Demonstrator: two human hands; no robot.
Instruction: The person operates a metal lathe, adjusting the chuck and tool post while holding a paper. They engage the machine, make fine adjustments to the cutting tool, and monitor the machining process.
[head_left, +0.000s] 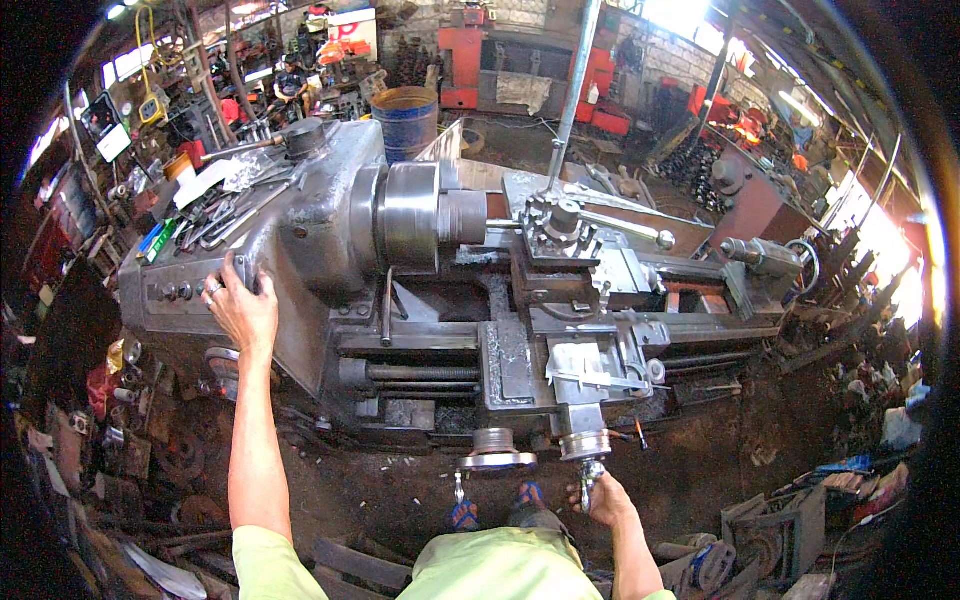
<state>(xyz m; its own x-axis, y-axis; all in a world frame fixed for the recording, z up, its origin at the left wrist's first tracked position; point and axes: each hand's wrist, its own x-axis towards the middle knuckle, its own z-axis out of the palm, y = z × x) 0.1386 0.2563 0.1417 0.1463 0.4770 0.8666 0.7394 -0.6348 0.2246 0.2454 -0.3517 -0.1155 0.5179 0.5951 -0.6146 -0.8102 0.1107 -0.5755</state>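
Observation:
A large grey metal lathe (320, 235) stands in front of me. My left hand (243, 312) reaches to the front of its headstock, fingers spread about a small dark block (246, 268); whether they press it I cannot tell. Lower right, my right hand (608, 500) is closed on the shiny crank handle (588, 478) below a round dial (585, 445). A steel chuck (411, 215) faces the tool post (563, 225), with a bright cylindrical workpiece (463, 217) between. A caliper (600, 380) lies on a pale cloth or paper on the carriage.
Loose tools (225, 215) cover the headstock top. A larger handwheel (495, 460) sits left of the crank. The tailstock (765, 258) is at the right end, a blue drum (405, 118) behind the lathe. Another person (291, 85) sits far back left. Scrap metal lies around the floor.

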